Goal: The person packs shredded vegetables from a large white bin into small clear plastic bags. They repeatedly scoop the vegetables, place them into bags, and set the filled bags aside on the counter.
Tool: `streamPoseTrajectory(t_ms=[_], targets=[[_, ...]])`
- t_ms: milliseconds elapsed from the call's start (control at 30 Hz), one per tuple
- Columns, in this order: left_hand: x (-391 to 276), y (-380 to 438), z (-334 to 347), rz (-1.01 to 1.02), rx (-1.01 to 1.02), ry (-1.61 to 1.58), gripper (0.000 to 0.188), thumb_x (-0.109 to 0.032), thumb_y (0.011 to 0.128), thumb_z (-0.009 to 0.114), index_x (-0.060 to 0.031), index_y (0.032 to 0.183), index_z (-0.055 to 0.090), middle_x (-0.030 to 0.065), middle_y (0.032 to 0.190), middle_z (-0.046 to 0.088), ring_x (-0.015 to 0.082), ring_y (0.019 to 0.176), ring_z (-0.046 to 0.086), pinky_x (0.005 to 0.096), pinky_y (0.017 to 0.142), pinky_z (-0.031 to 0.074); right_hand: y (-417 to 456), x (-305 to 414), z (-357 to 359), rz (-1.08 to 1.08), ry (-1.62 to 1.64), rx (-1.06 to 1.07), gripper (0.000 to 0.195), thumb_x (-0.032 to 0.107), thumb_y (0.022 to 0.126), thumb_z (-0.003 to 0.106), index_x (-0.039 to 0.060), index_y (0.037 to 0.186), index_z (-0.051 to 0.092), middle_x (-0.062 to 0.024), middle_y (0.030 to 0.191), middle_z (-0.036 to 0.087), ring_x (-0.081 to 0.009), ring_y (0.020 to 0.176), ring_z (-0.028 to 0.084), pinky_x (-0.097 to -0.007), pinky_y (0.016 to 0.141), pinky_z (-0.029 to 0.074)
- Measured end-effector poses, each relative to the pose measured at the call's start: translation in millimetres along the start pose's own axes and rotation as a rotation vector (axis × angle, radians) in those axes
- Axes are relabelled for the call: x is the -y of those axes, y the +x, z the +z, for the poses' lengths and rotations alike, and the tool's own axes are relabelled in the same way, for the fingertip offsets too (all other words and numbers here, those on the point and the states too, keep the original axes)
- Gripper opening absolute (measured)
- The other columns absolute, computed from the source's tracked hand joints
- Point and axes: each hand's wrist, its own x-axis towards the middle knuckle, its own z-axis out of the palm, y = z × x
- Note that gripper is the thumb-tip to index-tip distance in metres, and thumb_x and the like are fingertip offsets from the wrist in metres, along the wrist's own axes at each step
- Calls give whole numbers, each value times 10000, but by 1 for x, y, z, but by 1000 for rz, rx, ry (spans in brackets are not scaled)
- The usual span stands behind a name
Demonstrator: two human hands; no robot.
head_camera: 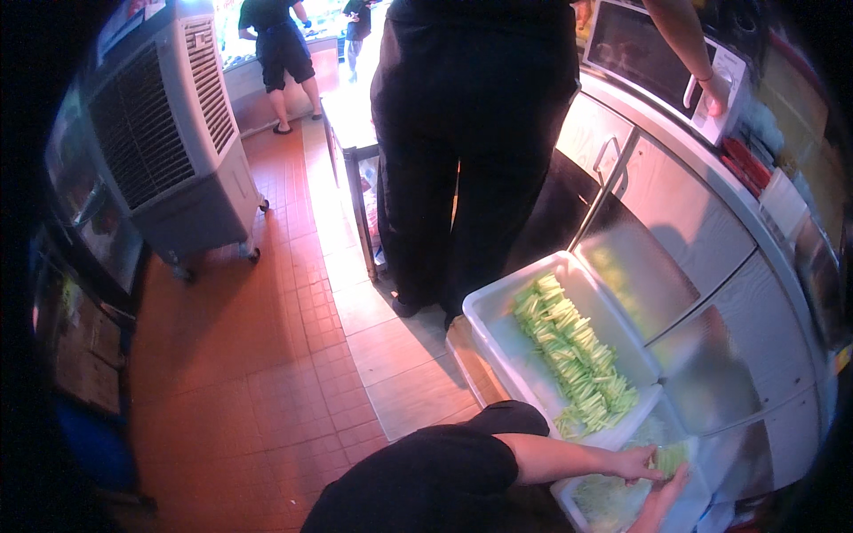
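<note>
My left hand (636, 464) and my right hand (666, 492) hold a small bundle of cut green stalks (670, 457) between them, above a translucent plastic bin (570, 503) at the bottom right. The bundle looks wrapped in clear film or a bag; this is hard to tell. Beside that bin stands a larger white plastic tub (496, 353). In it lies a long, thick row of cut pale-green vegetable sticks (573, 346), perhaps celery. What the nearer bin holds is blurred, with pale green bits showing.
A co-worker in black trousers (466, 133) stands just beyond the tub, one hand (716, 93) at a microwave oven (646, 53). Cabinets (693, 193) line the right side. A wheeled air cooler (166, 126) and a metal-legged table (350, 126) stand left. Other people are farther back.
</note>
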Motion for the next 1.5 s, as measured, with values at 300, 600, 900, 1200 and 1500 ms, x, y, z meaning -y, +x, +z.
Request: streamPoseTrajectory(t_ms=[300,600,900,1200,1500], targets=[[11,-7,-41,-180,135,424,232,-98,851,492,-87,999,670,109,974,636,262,890,596,417,806,492,-99,84,-120,-149,323,-231,517,371,972,437,63,1381,365,-156,1343,462,-272,1216,478,-446,1030,401],[34,-8,-7,247,8,934,381,-383,919,554,-32,807,649,118,653,614,216,606,573,355,627,453,-271,107,-253,18,-351,-861,445,425,958,469,65,1217,510,-40,1040,601,-125,938,569,-288,837,453],[27,10,-5,286,44,1078,162,-166,918,561,-37,973,640,145,738,630,238,619,598,348,588,465,-257,29,-318,106,-497,-665,426,416,927,539,47,1134,589,-28,1008,627,-121,919,564,-279,820,459],[5,-13,5,-42,63,1014,267,-221,880,514,16,904,635,191,865,625,314,835,618,429,774,477,-192,-16,-310,199,-514,-265,456,293,931,511,43,1312,495,-104,1252,564,-206,1134,522,-339,971,416],[21,-33,40,319,-52,858,181,-238,786,613,-68,727,637,142,693,616,370,699,596,467,620,450,-64,-54,-280,-4,-1298,128,447,296,904,531,41,1270,523,-125,1228,576,-252,1101,536,-373,948,427]])
